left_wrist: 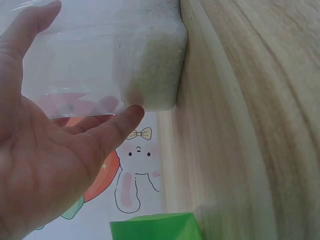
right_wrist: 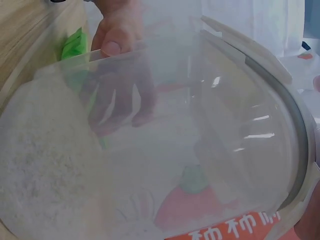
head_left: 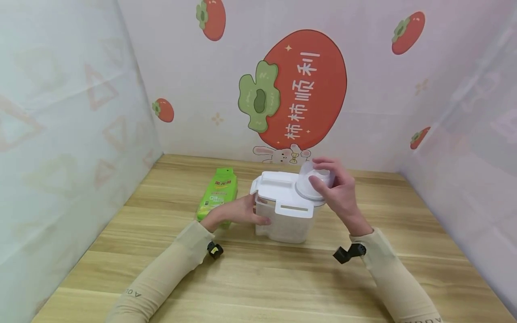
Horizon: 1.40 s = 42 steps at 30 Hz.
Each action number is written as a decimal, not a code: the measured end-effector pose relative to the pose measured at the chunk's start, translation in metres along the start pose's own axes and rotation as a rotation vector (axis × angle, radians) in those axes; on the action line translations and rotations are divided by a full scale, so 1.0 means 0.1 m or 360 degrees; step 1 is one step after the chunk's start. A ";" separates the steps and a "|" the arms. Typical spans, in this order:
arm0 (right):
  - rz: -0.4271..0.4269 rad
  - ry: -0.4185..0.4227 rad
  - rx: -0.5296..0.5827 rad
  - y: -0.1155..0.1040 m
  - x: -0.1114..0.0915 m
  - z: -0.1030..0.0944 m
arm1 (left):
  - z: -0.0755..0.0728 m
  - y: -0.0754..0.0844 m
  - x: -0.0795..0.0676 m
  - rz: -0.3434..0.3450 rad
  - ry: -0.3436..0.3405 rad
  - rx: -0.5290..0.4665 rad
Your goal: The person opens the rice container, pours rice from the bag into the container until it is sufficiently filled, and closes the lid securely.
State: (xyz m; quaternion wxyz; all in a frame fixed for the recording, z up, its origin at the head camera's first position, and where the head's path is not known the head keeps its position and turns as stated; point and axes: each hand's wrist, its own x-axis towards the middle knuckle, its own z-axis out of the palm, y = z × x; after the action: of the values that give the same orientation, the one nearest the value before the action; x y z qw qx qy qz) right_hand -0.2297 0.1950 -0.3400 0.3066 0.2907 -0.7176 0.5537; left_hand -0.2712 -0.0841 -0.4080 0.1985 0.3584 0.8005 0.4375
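A clear plastic storage container (head_left: 284,228) with a white lid (head_left: 276,185) stands on the table, with pale grainy contents (right_wrist: 45,165) at its bottom. My left hand (head_left: 241,211) holds its left end, thumb on the near side and fingers round the end and far side. On the right part of the lid sits a clear cup (head_left: 305,172). My right hand (head_left: 342,194) grips this cup between thumb and fingers from the right. In the right wrist view the right hand is mostly out of frame, and the left hand's fingers show through the container wall.
A green printed package (head_left: 220,192) lies behind my left hand, left of the container. The wood-grain table (head_left: 258,282) is bordered by a printed back wall (head_left: 375,112) and pale side walls. A small black camera (head_left: 349,253) is on my right wrist.
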 end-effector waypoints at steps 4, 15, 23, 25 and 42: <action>-0.0022 -0.0018 0.0006 0.00 -0.02 0.02 | 0.01 0.00 -0.01 0.0022 0.0003 0.0013; -0.0080 -0.0070 0.0015 0.00 -0.09 0.03 | 0.03 0.00 -0.03 0.0018 0.0021 -0.0010; -0.0060 -0.0121 -0.0043 -0.04 -0.11 0.02 | 0.02 0.01 -0.02 -0.0015 0.0035 0.0030; -0.0065 -0.0127 -0.0043 -0.05 -0.12 0.03 | 0.00 0.01 -0.04 -0.0055 0.0008 0.0037; 0.0040 -0.0218 -0.0216 -0.08 -0.18 -0.05 | -0.40 0.33 -0.39 -0.0202 0.0055 0.0100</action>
State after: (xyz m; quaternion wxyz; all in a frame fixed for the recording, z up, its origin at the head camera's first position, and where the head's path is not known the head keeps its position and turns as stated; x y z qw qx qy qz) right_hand -0.2116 0.1998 -0.3474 0.2689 0.2976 -0.7763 0.4863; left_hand -0.2572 -0.1238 -0.3587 0.2005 0.3053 0.8382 0.4049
